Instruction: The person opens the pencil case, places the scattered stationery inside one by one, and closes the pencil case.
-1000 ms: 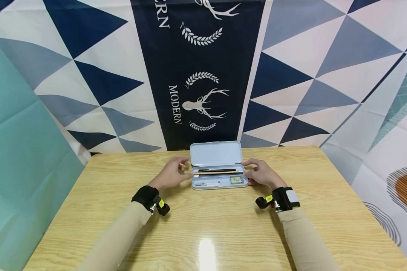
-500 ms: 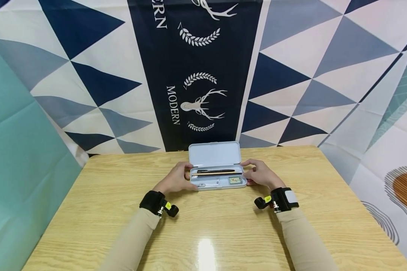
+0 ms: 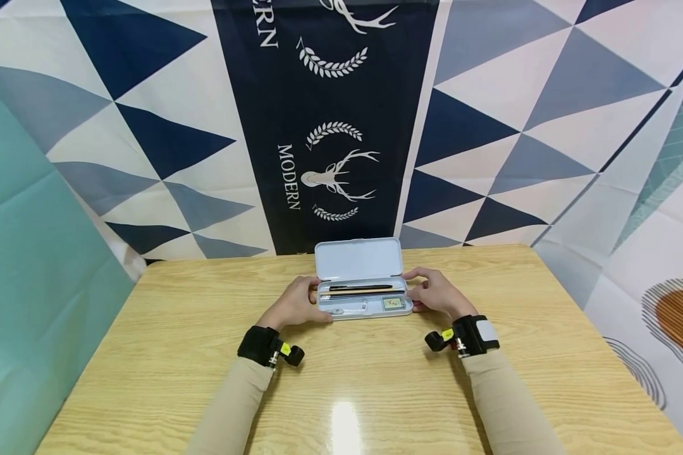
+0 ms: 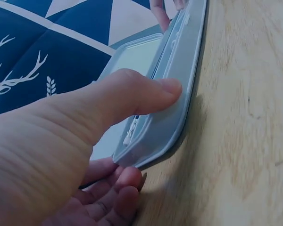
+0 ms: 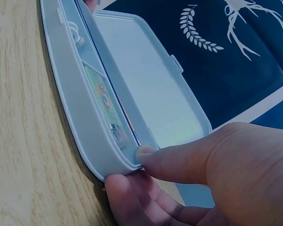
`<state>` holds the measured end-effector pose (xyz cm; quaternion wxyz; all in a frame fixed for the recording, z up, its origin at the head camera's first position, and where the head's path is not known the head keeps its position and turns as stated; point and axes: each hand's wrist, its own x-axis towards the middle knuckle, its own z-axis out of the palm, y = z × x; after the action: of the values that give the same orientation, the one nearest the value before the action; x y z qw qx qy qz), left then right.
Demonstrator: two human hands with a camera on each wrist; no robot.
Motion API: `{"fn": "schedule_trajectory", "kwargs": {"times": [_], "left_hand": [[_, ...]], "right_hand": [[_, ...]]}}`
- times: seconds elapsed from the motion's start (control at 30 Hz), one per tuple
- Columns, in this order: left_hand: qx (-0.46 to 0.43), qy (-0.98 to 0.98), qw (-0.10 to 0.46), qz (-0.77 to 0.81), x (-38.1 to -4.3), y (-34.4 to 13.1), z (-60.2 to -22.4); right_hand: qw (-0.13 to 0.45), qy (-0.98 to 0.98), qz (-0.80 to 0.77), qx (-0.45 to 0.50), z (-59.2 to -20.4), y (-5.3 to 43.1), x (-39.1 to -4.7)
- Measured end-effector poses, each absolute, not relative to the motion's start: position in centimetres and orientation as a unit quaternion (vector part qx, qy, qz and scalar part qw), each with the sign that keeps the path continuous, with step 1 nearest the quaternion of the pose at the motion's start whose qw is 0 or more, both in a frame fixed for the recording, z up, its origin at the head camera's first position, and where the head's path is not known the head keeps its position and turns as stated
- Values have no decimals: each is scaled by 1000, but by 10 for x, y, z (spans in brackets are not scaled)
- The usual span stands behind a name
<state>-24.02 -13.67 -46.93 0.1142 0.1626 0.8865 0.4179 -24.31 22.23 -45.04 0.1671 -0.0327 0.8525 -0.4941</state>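
Over the last second the left hand (image 3: 296, 303) has closed in from 9 o'clock and now grips the case's (image 3: 364, 308) left end, matching the right hand (image 3: 435, 296) at 3 o'clock; both ends look secured. The case lies open at mid-tabletop (image 3: 148, 354), lid (image 3: 358, 259) up at 12 o'clock. The wrist views add what the head view hides: each thumb presses the rim, fingers (image 4: 118, 193) curled beneath. The head view alone shows a pen (image 3: 360, 287) inside.
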Motion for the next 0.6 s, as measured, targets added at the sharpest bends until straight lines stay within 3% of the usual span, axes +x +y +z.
{"fn": "schedule_trajectory", "kwargs": {"times": [0.43, 0.5, 0.6], "left_hand": [[146, 896, 106, 405, -239, -140, -472], [158, 893, 101, 409, -240, -140, -473], [173, 889, 101, 413, -244, -140, -477]], "right_hand": [[173, 846, -502, -46, -451, 219, -248], [145, 859, -488, -45, -449, 218, -250], [46, 894, -442, -51, -442, 213, -255]]}}
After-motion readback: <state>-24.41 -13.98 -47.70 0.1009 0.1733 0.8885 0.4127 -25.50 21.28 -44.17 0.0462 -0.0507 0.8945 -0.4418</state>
